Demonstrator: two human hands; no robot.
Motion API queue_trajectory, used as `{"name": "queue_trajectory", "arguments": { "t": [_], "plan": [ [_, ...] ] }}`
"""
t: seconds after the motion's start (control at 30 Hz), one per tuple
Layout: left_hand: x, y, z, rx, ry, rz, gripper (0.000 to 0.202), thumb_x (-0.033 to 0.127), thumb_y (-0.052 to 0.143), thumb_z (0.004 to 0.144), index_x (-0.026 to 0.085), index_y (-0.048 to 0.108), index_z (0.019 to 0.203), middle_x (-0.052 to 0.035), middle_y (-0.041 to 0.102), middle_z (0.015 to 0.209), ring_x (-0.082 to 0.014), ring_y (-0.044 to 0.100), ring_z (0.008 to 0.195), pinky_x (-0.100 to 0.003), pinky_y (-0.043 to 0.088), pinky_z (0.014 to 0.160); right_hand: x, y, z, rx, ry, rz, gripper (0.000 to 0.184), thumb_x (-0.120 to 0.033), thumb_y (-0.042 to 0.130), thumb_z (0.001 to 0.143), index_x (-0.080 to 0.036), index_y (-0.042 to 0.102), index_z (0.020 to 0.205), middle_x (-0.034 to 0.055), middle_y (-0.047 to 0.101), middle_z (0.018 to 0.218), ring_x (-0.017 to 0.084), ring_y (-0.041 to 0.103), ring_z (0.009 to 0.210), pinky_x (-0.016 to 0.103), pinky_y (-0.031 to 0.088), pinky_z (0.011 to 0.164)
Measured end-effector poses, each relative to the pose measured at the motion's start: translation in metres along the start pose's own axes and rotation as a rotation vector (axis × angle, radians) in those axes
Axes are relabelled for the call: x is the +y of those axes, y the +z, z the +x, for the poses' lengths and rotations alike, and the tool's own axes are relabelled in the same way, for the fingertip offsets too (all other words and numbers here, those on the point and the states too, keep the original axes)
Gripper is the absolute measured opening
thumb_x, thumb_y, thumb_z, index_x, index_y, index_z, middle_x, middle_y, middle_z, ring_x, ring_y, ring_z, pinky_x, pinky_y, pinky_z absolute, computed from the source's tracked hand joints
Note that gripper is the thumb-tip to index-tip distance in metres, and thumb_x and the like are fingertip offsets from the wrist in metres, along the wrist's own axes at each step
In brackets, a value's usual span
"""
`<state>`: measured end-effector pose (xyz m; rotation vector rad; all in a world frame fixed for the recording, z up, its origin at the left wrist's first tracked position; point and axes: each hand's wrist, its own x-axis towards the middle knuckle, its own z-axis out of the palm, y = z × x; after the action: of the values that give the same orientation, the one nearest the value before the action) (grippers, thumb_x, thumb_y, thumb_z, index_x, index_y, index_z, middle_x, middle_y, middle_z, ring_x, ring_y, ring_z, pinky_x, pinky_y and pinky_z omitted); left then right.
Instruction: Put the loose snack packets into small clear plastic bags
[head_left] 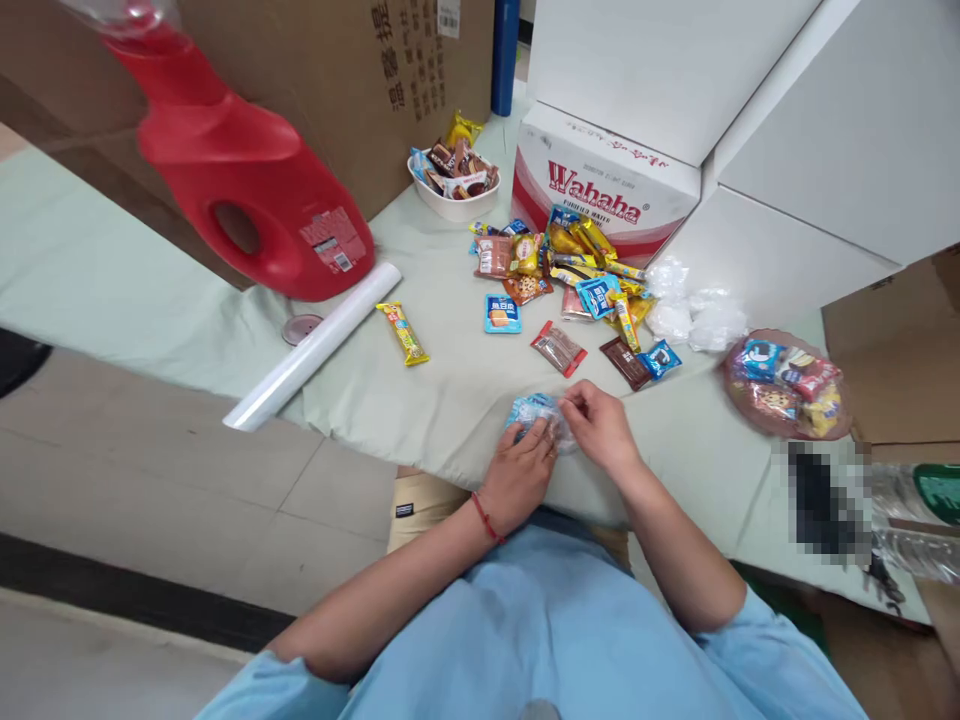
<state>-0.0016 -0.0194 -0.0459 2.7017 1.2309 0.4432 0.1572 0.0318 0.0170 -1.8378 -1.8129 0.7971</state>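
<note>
At the front edge of the cloth-covered table lies a clear plastic bag (562,436) with a blue snack packet (525,408) in or under it. My left hand (521,465) rests over the bag, its fingers curved around it and holding it. At the bag's right side, my right hand (600,425) pinches the plastic between thumb and fingers. Just beyond my hands are a red-edged brown snack packet (559,348), a dark brown packet (625,362) and a small blue packet (660,360). What lies beneath my left palm is hidden.
A snack pile (585,270) sits before a Wahaha box (607,190), with crumpled clear plastic (694,310) beside it. A white bowl (457,208) and a wrapped snack bundle (787,385) flank it. Leftward are a yellow snack bar (403,333), white roll (315,345) and large red bottle (255,190).
</note>
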Motion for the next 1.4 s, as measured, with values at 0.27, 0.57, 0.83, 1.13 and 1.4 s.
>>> {"name": "queue_trajectory", "arguments": {
  "t": [0.27, 0.57, 0.83, 1.13, 1.4],
  "plan": [
    [-0.006, -0.021, -0.030, 0.091, 0.020, -0.065, 0.039, 0.011, 0.054, 0.095, 0.016, 0.066, 0.132, -0.0117, 0.067, 0.138, -0.0348, 0.045, 0.145, -0.057, 0.031, 0.122, -0.044, 0.043, 0.016, -0.160, -0.029, -0.452, 0.025, -0.029, 0.042, 0.106, -0.018, 0.064, 0.110, 0.0117, 0.068, 0.109, 0.023, 0.065, 0.090, 0.032, 0.045, 0.077],
    [-0.048, -0.046, -0.094, 0.374, -0.145, -0.203, 0.028, 0.007, 0.059, 0.091, 0.021, 0.071, 0.112, -0.0075, 0.077, 0.113, -0.0278, 0.062, 0.124, -0.057, 0.041, 0.115, -0.030, 0.048, -0.029, -0.034, -0.224, -0.572, 0.048, -0.037, 0.074, 0.089, -0.014, 0.062, 0.130, 0.0182, 0.063, 0.121, 0.034, 0.054, 0.110, 0.048, 0.050, 0.097],
    [-0.023, -0.053, -0.047, 0.389, -0.507, -0.982, 0.020, 0.032, 0.058, 0.099, 0.024, 0.070, 0.114, -0.0095, 0.071, 0.120, -0.0233, 0.063, 0.120, -0.044, 0.054, 0.102, 0.040, -0.014, -0.040, 0.243, 0.054, 0.475, 0.028, -0.031, 0.059, 0.091, -0.024, 0.067, 0.117, 0.0068, 0.073, 0.109, 0.024, 0.066, 0.096, 0.042, 0.055, 0.090],
    [0.018, -0.028, 0.036, 0.102, -0.851, -1.654, 0.064, 0.047, 0.094, 0.059, 0.016, 0.065, 0.108, -0.0046, 0.073, 0.099, -0.0180, 0.068, 0.090, -0.030, 0.054, 0.083, 0.048, -0.003, -0.062, -0.034, 0.194, 1.032, 0.036, -0.051, 0.079, 0.082, -0.026, 0.071, 0.107, 0.0024, 0.074, 0.103, 0.020, 0.066, 0.092, 0.033, 0.053, 0.086],
    [0.023, -0.030, 0.048, -0.137, -0.751, -1.483, 0.056, 0.053, 0.086, 0.066, 0.018, 0.062, 0.102, -0.0053, 0.076, 0.098, -0.0215, 0.070, 0.091, -0.033, 0.055, 0.082, 0.095, -0.032, -0.069, 0.139, 0.119, 0.759, 0.032, -0.051, 0.071, 0.088, -0.022, 0.070, 0.101, 0.0014, 0.071, 0.093, 0.019, 0.064, 0.088, 0.031, 0.051, 0.086]
  ]
}}
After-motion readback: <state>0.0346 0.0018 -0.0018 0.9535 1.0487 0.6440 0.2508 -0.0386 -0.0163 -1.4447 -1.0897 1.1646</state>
